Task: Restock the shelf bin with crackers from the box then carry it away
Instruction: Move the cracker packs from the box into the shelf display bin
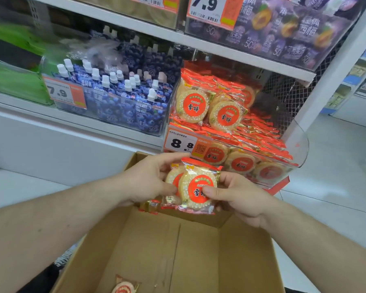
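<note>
While both hands meet over the far end of the box, I see them share a small stack of cracker packs. My left hand curls its fingers over the top of the stack and pinches the left edge with its thumb. My right hand grips the front pack, thumb pressed on its red round label and fingers tucked behind. A few more packs hang just below the left hand, though I cannot tell which hand carries them.

Under both wrists sits the open cardboard box, its floor mostly bare, with one lone cracker pack lying at the near edge below my left forearm.

Just beyond my fingers stands the clear shelf bin, piled with the same red packs, an 8.8 price tag on its front. Farther left of the hands, a second bin holds blue spouted pouches behind a 7.9 tag.
</note>
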Available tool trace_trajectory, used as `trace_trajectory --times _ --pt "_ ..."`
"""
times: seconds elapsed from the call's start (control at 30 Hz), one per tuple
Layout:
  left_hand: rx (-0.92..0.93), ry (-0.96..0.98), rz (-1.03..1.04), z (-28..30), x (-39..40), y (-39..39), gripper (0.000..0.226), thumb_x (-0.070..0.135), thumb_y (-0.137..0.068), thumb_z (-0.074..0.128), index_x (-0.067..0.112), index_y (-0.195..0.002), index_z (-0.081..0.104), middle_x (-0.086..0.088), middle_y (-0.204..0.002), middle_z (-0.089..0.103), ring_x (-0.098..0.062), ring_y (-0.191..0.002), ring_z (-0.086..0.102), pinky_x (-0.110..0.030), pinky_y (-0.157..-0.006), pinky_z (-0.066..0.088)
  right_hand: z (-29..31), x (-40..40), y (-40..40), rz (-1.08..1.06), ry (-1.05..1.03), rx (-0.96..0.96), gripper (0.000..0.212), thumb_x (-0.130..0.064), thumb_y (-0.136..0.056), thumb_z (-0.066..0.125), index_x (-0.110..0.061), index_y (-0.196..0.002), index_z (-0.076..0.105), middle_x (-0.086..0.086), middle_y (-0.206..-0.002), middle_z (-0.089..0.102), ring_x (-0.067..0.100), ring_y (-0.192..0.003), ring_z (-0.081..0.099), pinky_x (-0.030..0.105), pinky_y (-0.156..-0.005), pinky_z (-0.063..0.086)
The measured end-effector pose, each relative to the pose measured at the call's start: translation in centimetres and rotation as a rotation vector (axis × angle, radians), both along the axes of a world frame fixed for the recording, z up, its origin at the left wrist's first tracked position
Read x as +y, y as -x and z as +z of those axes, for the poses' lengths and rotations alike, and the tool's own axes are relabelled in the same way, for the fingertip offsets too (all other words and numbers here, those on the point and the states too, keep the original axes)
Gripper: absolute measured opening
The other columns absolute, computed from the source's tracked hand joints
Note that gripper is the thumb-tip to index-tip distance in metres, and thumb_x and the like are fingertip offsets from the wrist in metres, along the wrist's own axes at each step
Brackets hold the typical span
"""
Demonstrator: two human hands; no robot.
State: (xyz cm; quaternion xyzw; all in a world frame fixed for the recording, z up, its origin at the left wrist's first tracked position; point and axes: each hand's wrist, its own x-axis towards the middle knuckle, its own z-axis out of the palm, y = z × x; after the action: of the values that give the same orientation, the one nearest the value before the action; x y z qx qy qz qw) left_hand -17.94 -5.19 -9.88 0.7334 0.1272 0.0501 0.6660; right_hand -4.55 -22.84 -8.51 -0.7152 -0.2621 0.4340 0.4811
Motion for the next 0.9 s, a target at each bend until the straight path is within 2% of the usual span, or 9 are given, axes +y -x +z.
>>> trace_trajectory --times 0.1,0.23,0.33,0.43,0.53,0.6,0.67,0.8,0.9 --pt "-0.016 0.048 -0.027 0.8 -0.3 -0.3 0.097 -0.029 -0.072 0.060 0.033 -0.144 0.039 -0.006 -0.127 0.060 -0.017 -0.099 0.070 -0.034 -0.076 0.057 0.3 0.4 0.3 -0.032 -0.045 -0.021 0.041 -0.022 -0.069 0.076 -0.009 -0.105 0.062 0.006 -0.088 0.074 0.014 -0.070 0.066 0.020 -0.056 0.047" --pt "-0.059 0.144 -0.013 2.4 -0.4 -0.9 0.099 -0.019 -0.063 0.063 0.029 -0.145 0.035 -0.012 -0.127 0.060 -0.023 -0.104 0.067 -0.032 -0.079 0.056 1.5 0.6 0.1 -0.100 -0.120 -0.007 0.067 -0.016 -0.063 0.078 -0.003 -0.123 0.051 0.015 -0.103 0.073 0.028 -0.096 0.071 0.037 -0.084 0.056" --pt "-0.161 0.172 0.023 4.2 -0.9 -1.4 0.090 -0.003 -0.056 0.063 0.028 -0.137 0.042 -0.006 -0.126 0.060 -0.021 -0.111 0.063 -0.036 -0.094 0.051 4.1 -0.4 -0.8 -0.072 -0.184 -0.038 0.046 -0.013 -0.070 0.071 -0.003 -0.113 0.061 0.013 -0.102 0.074 0.023 -0.093 0.071 0.029 -0.078 0.057" --pt "-0.263 -0.198 0.155 5.6 -0.6 -2.3 0.068 0.013 -0.063 0.062 0.038 -0.124 0.047 0.013 -0.124 0.055 -0.007 -0.110 0.059 -0.030 -0.100 0.048 7.5 -2.2 -3.9 -0.202 -0.294 -0.111 0.043 -0.019 -0.068 0.074 -0.002 -0.107 0.063 0.012 -0.092 0.074 0.021 -0.078 0.071 0.030 -0.068 0.059" --pt "-0.286 -0.680 0.303 5.4 0.5 -3.5 0.044 0.018 -0.075 0.061 0.032 -0.116 0.058 0.014 -0.121 0.050 -0.006 -0.116 0.047 -0.026 -0.103 0.037 9.5 -3.1 -8.2 -0.388 -0.334 -0.228 0.059 -0.033 -0.062 0.087 -0.003 -0.107 0.063 0.011 -0.091 0.074 0.024 -0.074 0.068 0.032 -0.067 0.056" --pt "-0.267 -0.895 0.301 4.8 1.1 -4.3 0.037 0.023 -0.076 0.055 0.027 -0.111 0.066 0.011 -0.118 0.056 -0.011 -0.118 0.045 -0.032 -0.104 0.033 9.7 -2.7 -11.1 -0.505 -0.299 -0.308 0.034 -0.017 -0.078 0.076 -0.005 -0.106 0.062 0.009 -0.087 0.072 0.018 -0.062 0.067 0.025 -0.053 0.051" --pt "-0.179 -1.085 0.244 4.1 1.3 -5.1 0.042 0.028 -0.076 0.048 0.029 -0.113 0.068 0.014 -0.117 0.060 -0.014 -0.119 0.046 -0.038 -0.102 0.030 9.5 -1.7 -13.6 -0.569 -0.234 -0.382 0.023 -0.008 -0.084 0.070 -0.007 -0.106 0.061 0.010 -0.090 0.070 0.017 -0.059 0.065 0.025 -0.049 0.050" --pt "-0.106 -1.228 0.248 3.8 1.2 -6.0 0.044 0.029 -0.082 0.048 0.034 -0.124 0.062 0.017 -0.121 0.057 -0.012 -0.119 0.043 -0.037 -0.099 0.020 9.0 1.3 -17.1 -0.583 -0.163 -0.477 0.020 -0.011 -0.085 0.072 -0.013 -0.102 0.060 0.008 -0.099 0.068 0.017 -0.065 0.063 0.027 -0.054 0.053" --pt "-0.110 -1.253 0.279 3.7 1.2 -6.4 0.046 0.032 -0.081 0.044 0.035 -0.124 0.063 0.017 -0.118 0.057 -0.011 -0.118 0.044 -0.033 -0.095 0.015 8.7 3.7 -19.0 -0.590 -0.141 -0.510 0.039 -0.014 -0.084 0.074 -0.009 -0.120 0.058 0.007 -0.107 0.067 0.014 -0.072 0.065 0.023 -0.052 0.051"
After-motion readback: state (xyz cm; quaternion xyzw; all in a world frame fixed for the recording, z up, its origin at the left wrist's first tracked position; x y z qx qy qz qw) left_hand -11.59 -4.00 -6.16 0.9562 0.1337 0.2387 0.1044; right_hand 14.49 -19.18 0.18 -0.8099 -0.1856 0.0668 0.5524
